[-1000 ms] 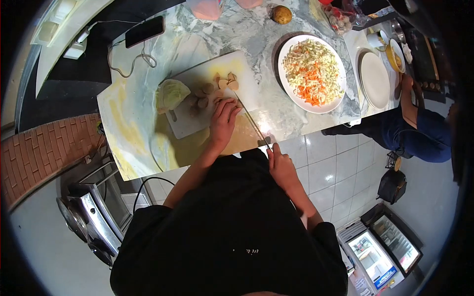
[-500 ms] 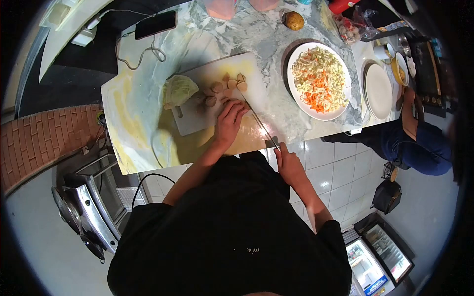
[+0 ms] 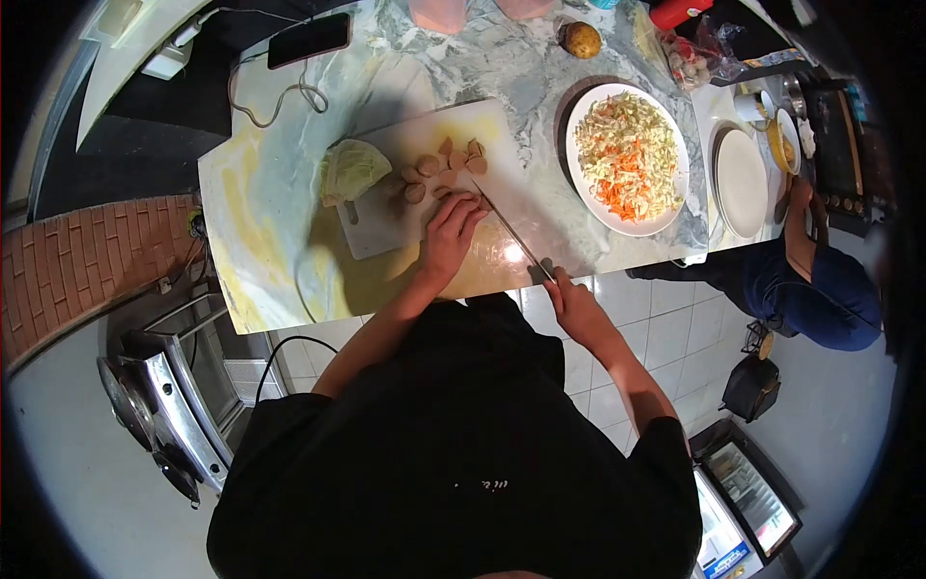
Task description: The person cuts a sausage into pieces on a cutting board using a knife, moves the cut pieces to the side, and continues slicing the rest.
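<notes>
On a white cutting board my left hand presses down with bent fingers on a small brownish piece, mostly hidden beneath them. My right hand is closed round the handle of a long knife, whose blade reaches to the fingertips of my left hand. Several round brownish slices lie just beyond my left hand. A cut piece of cabbage rests at the board's left edge. To the right stands an oval white plate with shredded cabbage and carrot.
A phone with a cable lies at the back left. A potato is behind the oval plate. Stacked plates and a yellow bowl stand at the right, near another person in dark blue.
My right hand and the knife handle have shifted slightly to the right. My left hand stays in nearly the same place. The view has moved a little.
</notes>
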`<state>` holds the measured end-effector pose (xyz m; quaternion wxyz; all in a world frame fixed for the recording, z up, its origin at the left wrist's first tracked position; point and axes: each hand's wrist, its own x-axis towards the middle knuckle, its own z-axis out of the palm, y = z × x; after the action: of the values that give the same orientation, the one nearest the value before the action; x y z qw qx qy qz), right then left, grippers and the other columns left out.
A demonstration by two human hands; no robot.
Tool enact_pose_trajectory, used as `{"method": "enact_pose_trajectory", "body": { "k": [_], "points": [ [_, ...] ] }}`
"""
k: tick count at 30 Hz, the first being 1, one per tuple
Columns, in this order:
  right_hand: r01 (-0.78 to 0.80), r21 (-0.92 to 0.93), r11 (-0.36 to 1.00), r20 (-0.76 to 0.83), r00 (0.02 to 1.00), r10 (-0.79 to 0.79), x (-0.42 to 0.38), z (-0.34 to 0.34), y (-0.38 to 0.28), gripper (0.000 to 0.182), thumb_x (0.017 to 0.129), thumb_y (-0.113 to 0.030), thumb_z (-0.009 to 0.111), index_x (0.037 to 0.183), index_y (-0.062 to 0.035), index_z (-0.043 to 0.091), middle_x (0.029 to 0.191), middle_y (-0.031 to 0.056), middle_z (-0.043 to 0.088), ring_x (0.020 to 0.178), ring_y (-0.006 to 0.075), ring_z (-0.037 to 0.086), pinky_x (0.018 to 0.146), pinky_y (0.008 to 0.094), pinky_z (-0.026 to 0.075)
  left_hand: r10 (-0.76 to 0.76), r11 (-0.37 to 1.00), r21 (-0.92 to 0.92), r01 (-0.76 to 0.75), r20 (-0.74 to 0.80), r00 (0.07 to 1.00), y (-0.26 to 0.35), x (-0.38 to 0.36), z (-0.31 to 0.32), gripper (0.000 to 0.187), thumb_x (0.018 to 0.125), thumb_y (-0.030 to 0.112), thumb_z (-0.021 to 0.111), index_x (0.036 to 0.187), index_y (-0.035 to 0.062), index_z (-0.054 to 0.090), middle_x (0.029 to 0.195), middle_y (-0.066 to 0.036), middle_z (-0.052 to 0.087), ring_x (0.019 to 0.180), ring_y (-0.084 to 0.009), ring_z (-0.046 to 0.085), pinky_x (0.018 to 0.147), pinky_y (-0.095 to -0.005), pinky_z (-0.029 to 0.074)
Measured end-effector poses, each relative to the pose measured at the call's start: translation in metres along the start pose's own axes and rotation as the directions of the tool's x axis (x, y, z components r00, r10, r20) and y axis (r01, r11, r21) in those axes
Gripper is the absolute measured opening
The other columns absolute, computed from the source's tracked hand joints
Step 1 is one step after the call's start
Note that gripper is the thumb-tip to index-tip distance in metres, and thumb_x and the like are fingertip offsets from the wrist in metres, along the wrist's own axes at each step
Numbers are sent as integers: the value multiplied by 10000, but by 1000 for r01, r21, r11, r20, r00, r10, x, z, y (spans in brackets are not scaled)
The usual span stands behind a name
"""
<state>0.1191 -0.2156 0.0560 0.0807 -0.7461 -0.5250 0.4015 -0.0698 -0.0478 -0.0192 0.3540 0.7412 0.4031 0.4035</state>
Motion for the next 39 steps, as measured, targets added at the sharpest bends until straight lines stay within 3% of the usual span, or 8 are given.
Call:
{"method": "enact_pose_trajectory", "body": {
  "k": [4,6,8,13,24,28,34,39],
  "points": [
    [15,23,1000,32,999,-16,5,-12,1,357,1048,-309,439,1223,-1,480,780,321,642,764,531,625,661,609,491,-11,1000,-11,11,3,1000,-3,-1,2,158,826,26,742,960,-8,667,1011,-113,676,891,-293,675,777,-368,546],
    [98,40,994,-4,995,-98,7,-15,1,370,1047,-310,440,1237,5,483,855,336,644,821,533,622,707,603,490,-10,1000,-13,10,-3,1000,-4,-1,2,156,828,27,741,960,-10,667,1010,-114,676,882,-288,680,770,-364,548],
    [81,24,996,8,997,-81,9,-14,6,371,1047,-311,440,1241,3,486,881,345,641,842,536,618,723,602,490,70,997,26,-69,-31,997,-5,0,3,158,829,27,743,962,-12,667,1012,-116,675,850,-275,688,752,-350,552],
    [44,8,999,55,998,-44,12,-19,5,371,1048,-314,439,1240,-1,494,913,353,641,863,541,615,739,604,491,-2,1000,-17,2,-19,1000,-4,-3,2,165,828,28,747,968,-13,671,1012,-121,680,868,-282,685,768,-358,552],
    [64,-10,998,8,998,-64,14,-19,-4,335,1049,-321,433,1187,-18,474,869,337,649,805,551,613,695,625,485,43,999,5,-43,-33,999,-3,-3,1,167,839,37,739,986,-9,673,1017,-120,678,885,-287,677,787,-368,546],
    [12,-44,999,-16,1000,-13,9,-1,-2,328,1049,-312,434,1181,-14,465,814,338,645,773,550,614,670,628,479,-7,1000,2,7,13,1000,-2,-4,1,216,849,74,744,1034,3,658,1073,-108,640,898,-262,674,795,-366,542],
    [17,83,996,-81,997,-10,5,10,-10,318,1047,-300,446,1155,-3,470,751,344,629,748,550,616,657,628,477,-29,996,81,25,51,998,-1,-3,3,314,861,115,743,1134,35,610,1080,-104,598,871,-236,631,788,-351,531],
    [-1,38,999,-136,991,6,0,16,-7,328,1046,-314,452,1129,0,498,720,339,618,734,549,613,644,622,479,-33,996,84,28,58,998,1,-1,4,366,863,102,731,1187,53,569,1068,-107,577,849,-239,600,777,-354,522]
  ]
}}
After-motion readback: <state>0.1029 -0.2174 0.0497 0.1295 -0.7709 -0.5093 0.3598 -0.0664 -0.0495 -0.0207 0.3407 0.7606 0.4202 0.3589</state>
